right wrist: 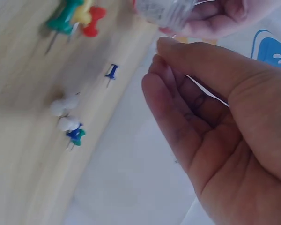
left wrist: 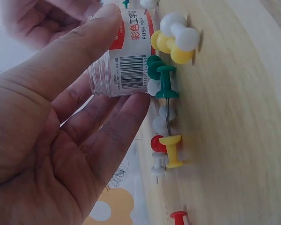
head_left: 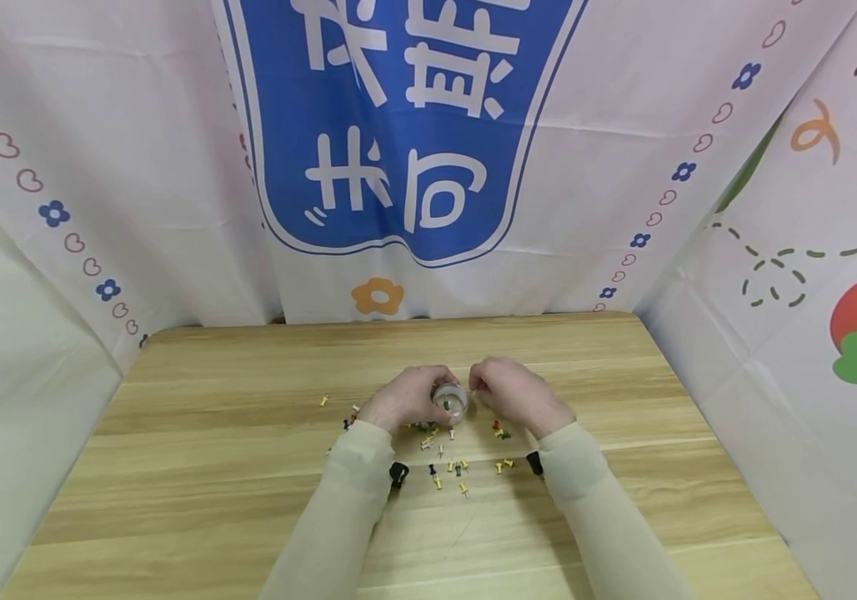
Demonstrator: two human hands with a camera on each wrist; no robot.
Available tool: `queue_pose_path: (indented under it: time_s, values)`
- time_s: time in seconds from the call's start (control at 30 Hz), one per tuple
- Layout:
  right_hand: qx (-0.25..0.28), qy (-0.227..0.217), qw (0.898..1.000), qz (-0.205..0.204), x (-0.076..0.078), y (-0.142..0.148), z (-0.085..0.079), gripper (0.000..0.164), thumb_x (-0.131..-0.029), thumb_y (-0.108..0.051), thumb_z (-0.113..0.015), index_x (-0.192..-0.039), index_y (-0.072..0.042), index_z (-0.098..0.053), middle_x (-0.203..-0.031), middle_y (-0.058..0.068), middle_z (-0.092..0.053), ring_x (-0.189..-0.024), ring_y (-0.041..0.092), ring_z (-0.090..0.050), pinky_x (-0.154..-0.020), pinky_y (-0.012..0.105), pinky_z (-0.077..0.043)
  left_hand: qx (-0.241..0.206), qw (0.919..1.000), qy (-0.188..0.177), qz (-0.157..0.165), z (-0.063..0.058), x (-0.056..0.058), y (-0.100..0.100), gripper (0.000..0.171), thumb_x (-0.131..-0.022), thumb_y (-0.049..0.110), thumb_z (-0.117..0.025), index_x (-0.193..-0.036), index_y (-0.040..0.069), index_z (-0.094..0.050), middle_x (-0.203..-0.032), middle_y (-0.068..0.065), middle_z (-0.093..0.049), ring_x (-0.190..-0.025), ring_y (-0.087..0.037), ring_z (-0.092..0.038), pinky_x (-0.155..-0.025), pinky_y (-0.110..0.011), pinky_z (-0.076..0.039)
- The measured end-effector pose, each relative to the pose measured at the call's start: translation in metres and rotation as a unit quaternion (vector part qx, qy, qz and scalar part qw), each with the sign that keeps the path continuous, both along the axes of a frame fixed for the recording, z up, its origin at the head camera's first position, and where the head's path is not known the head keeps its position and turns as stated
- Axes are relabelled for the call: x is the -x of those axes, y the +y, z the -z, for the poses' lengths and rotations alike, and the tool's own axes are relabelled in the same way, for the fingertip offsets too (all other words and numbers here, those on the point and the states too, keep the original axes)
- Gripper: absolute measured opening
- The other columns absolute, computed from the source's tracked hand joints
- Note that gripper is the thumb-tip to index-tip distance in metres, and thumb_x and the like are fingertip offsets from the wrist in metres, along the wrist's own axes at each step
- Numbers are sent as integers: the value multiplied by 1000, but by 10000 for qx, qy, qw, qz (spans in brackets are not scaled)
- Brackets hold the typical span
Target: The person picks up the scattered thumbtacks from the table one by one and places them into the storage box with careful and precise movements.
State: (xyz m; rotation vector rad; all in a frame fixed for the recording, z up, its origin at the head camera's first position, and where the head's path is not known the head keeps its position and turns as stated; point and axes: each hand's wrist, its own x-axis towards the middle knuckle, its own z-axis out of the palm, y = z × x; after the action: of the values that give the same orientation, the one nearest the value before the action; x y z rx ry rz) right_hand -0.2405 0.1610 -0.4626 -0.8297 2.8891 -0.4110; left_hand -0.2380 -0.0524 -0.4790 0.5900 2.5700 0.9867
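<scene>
A small clear plastic jar [left wrist: 100, 75] with a red and white label reading PUSH PINS is gripped by my left hand [head_left: 412, 397], thumb on one side and fingers on the other. Seen from the head view, its open mouth faces up, and a green push pin [head_left: 447, 405] shows inside. My right hand [head_left: 516, 392] is just right of the jar, its thumb and index finger pinching a tiny pale push pin [head_left: 473, 393], mostly hidden by the fingertips. Loose push pins in white, yellow, green and red lie by the jar, including a green one [left wrist: 166, 82] in the left wrist view.
More push pins are scattered over the wooden table [head_left: 211, 483], among them a yellow one [head_left: 324, 401] to the left and a red one [head_left: 496, 425] below my right hand. A printed white curtain [head_left: 188, 167] hangs behind the table's far edge.
</scene>
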Motion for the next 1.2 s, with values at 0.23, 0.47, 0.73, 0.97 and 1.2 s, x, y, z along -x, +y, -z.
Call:
queue_pose_path:
  time_s: [0.23, 0.47, 0.73, 0.97, 1.2]
  values:
    - [290, 263, 9988, -279, -4, -8, -6, 10, -93, -8, -73, -102, -10, -76, -95, -3, -71, -85, 8, -63, -76, 25, -54, -8, 10000, 45, 61, 0, 0, 0, 53, -76, 20, -92, -123, 14, -68, -117, -6, -72, -103, -22, -66, -91, -42, -53]
    - [319, 216, 9984, -404, -6, -14, -5, 12, -94, -8, -74, -105, -8, -77, -97, -3, -71, -87, 8, -63, -78, 24, -54, 46, 10000, 48, 63, -1, 1, 0, 53, -76, 20, -91, -123, 14, -68, -118, -6, -72, -100, -20, -65, -90, -40, -53]
    - [538, 77, 9979, -353, -6, -10, -8, 14, -93, -5, -73, -107, -6, -77, -98, 0, -71, -87, 11, -64, -78, 27, -56, 25, 10000, 8, 52, 0, 1, 0, 53, -77, 20, -91, -124, 14, -67, -118, -6, -72, -102, -20, -65, -91, -41, -53]
    - [596, 148, 9981, 19, 1, 9, -16, 16, -94, -8, -73, -110, -5, -76, -100, 1, -71, -90, 14, -66, -83, 33, -57, -110, 9999, 3, 54, 0, 1, 0, 54, -76, 19, -92, -124, 13, -68, -118, -6, -72, -106, -25, -66, -94, -44, -52]
    - [747, 156, 9968, 219, 11, 29, -15, 16, -94, -6, -73, -110, -4, -75, -101, 3, -70, -91, 16, -66, -83, 34, -57, -95, 9999, -3, 38, 0, 1, 0, 53, -76, 18, -92, -123, 13, -68, -118, -7, -72, -106, -25, -65, -94, -44, -52]
